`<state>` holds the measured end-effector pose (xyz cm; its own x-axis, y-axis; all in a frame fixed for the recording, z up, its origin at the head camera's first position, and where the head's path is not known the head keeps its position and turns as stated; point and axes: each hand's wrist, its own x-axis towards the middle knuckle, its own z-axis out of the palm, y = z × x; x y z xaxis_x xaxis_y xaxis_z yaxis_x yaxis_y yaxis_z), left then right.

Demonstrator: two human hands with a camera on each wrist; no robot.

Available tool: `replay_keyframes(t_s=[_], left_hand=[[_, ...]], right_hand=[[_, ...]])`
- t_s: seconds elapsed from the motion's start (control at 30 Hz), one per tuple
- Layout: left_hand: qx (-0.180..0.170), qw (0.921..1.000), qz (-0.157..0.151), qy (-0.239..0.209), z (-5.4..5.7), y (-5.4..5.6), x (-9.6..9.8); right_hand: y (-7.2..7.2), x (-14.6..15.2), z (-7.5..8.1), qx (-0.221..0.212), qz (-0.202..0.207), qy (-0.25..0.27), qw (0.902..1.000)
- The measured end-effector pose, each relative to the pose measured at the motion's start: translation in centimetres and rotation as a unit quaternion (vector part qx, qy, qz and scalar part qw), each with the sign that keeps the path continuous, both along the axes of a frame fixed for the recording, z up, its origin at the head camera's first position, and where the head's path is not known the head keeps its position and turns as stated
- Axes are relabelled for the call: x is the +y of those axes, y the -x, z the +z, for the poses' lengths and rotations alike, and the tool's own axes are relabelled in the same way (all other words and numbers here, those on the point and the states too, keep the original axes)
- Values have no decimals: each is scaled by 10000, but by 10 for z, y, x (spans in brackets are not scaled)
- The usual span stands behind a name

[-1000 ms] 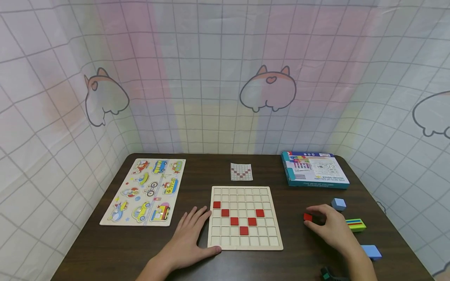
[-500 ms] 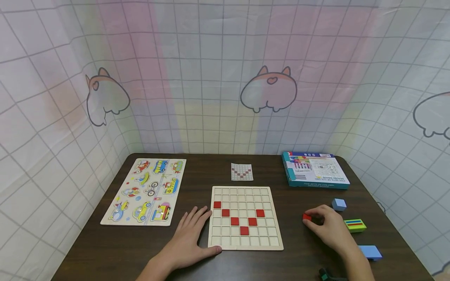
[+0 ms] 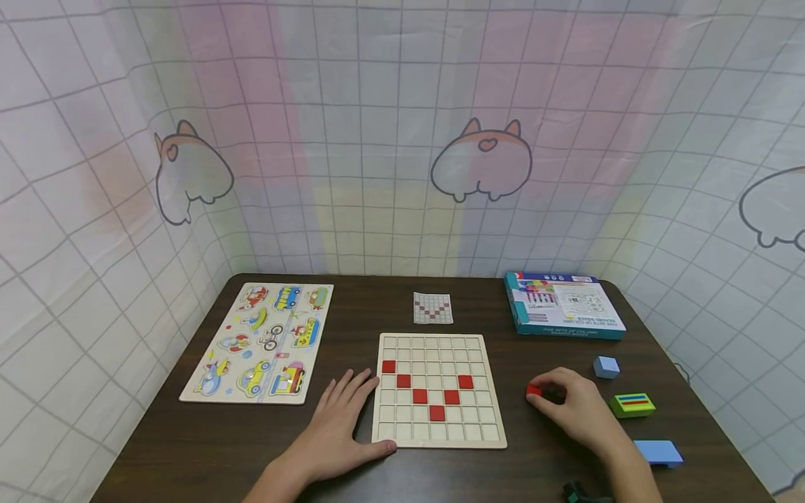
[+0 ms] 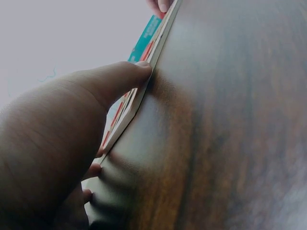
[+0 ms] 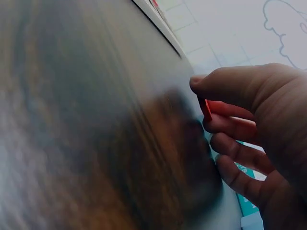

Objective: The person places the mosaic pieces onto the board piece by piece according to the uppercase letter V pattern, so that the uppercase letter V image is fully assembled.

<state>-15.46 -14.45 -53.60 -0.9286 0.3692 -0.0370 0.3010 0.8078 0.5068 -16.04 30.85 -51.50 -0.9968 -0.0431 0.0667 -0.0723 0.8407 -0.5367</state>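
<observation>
My left hand (image 3: 336, 429) lies at the left side of a pale wooden grid board (image 3: 465, 353), its fingers spread. The thumb rests on the near left corner, as the left wrist view also shows. Several red square tiles (image 3: 437, 413) sit in the board's cells in a lopsided V. To the right of the board, my right hand (image 3: 581, 405) pinches a thin red tile (image 5: 206, 109) between thumb and forefinger, apart from the board. Behind the board lies a small paper card (image 3: 432, 308) printed with a V pattern on a grid.
A vehicle picture puzzle board (image 3: 258, 342) lies at the left. On the right are a teal and white box (image 3: 566, 305), a light blue cube (image 3: 606, 367), a green striped block (image 3: 632, 405), a blue block (image 3: 660, 453) and a dark object (image 3: 581, 493) near the front.
My right hand has moved left toward the board with the red tile between its fingers. The left hand has stayed in place.
</observation>
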Motion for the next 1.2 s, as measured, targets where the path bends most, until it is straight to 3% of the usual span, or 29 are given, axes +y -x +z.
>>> replay_keyframes(t_s=[0.6,1.2], left_hand=[[-52,10000,-2,-45,-1,1,-1],[66,9999,-57,-53,0,-1,-1]], right_hand=[[13,-17,11,166,311,197,9992],[37,-31,1,307,639,489,9963]])
